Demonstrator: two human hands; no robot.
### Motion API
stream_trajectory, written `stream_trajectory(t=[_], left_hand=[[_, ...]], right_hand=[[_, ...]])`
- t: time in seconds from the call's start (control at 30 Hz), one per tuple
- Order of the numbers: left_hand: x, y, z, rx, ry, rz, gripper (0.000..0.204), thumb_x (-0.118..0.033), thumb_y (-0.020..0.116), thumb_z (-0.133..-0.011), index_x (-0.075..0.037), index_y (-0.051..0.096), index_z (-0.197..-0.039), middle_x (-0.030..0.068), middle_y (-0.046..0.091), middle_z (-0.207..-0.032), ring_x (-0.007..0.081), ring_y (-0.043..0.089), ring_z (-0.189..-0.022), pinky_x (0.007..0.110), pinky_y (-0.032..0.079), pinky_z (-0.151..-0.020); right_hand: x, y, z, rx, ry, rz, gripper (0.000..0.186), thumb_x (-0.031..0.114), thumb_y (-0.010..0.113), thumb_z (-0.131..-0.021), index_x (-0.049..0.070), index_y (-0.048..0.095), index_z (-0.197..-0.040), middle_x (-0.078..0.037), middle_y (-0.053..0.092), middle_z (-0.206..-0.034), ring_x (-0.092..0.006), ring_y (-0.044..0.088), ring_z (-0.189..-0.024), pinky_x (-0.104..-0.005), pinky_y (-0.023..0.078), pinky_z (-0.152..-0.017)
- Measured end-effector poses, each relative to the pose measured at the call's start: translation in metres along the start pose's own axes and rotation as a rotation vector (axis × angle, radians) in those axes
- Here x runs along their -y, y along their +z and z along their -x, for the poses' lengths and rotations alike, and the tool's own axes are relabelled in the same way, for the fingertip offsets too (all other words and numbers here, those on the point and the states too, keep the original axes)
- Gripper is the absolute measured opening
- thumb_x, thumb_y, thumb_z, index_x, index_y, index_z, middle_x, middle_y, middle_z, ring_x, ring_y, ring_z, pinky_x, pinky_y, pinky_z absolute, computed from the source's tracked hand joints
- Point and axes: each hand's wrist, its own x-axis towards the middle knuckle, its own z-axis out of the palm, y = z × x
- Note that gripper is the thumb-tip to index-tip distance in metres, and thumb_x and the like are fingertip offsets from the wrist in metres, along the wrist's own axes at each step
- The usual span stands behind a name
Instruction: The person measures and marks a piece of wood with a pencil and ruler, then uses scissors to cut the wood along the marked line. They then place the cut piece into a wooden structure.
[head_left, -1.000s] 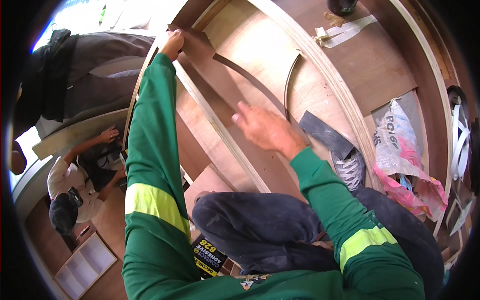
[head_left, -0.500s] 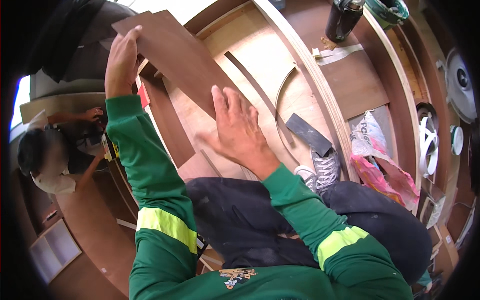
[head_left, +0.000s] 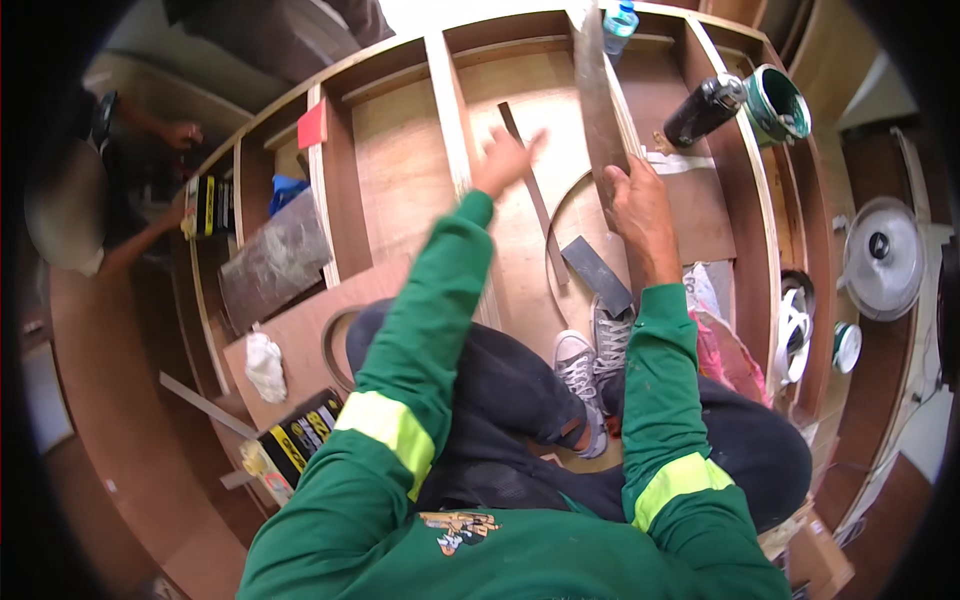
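My right hand (head_left: 643, 212) grips the edge of a long brown panel (head_left: 600, 110), its thumb on the near face. The panel stands nearly edge-on, running away from me along a wooden divider. My left hand (head_left: 508, 162), slightly blurred, is raised over the open frame with its fingers apart and holds nothing. Below it a thin dark strip (head_left: 535, 195) lies on the pale plywood bottom. A curved thin strip (head_left: 551, 245) lies close by, partly behind the panel. A dark grey flat rectangular piece (head_left: 597, 274) rests by my shoes.
Around me is a wooden frame with dividers (head_left: 447, 110). A black flask (head_left: 706, 108), a green bucket (head_left: 778, 105) and a water bottle (head_left: 620, 27) stand at far right. To the left are a dusty sheet (head_left: 276, 262), a white rag (head_left: 264, 367) and a yellow-black can (head_left: 300, 440). Another person works at far left.
My left hand has let go of the brown panel. The panel has moved right and turned edge-on, now in my right hand alone. The view has shifted too, showing more on the left.
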Motion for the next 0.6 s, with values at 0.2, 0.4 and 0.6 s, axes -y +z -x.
stream_trajectory(t=[0.2, 0.4, 0.6], left_hand=[[0.035, 0.131, 0.066, 0.006, -0.239, -0.045, 0.139, -0.07, 0.083, -0.07, 0.001, 0.008, -0.163, 0.0384, 0.018, -0.161, 0.0521, 0.022, -0.151, 0.057, 0.027, -0.123], [-0.023, 0.044, 0.076, 0.032, 0.441, 0.583, 0.096, -0.072, 0.042, -0.096, -0.001, 0.027, -0.16, 0.0262, 0.048, -0.148, 0.0349, 0.055, -0.121, 0.046, 0.042, -0.11], [-0.06, -0.119, 0.252, 0.017, 0.698, 1.449, 0.09, -0.078, 0.032, -0.099, -0.005, 0.055, -0.146, -0.005, 0.057, -0.095, 0.0012, 0.049, -0.08, 0.019, 0.043, -0.069]], right_hand=[[0.04, -0.044, 0.023, 0.131, 0.117, 0.029, 0.043, 0.03, 0.057, -0.104, -0.005, 0.063, -0.128, -0.029, 0.069, -0.114, -0.0398, 0.067, -0.103, -0.0455, 0.049, -0.093], [0.11, -0.101, 0.034, 0.049, -0.063, -0.407, 0.04, 0.023, 0.06, -0.107, -0.009, 0.062, -0.13, -0.013, 0.07, -0.12, -0.0217, 0.064, -0.104, -0.0337, 0.048, -0.097], [0.154, -0.151, 0.045, 0.327, -0.097, -0.976, 0.05, 0.023, 0.06, -0.107, -0.003, 0.05, -0.148, -0.01, 0.056, -0.146, -0.0216, 0.057, -0.126, -0.0345, 0.042, -0.112]])
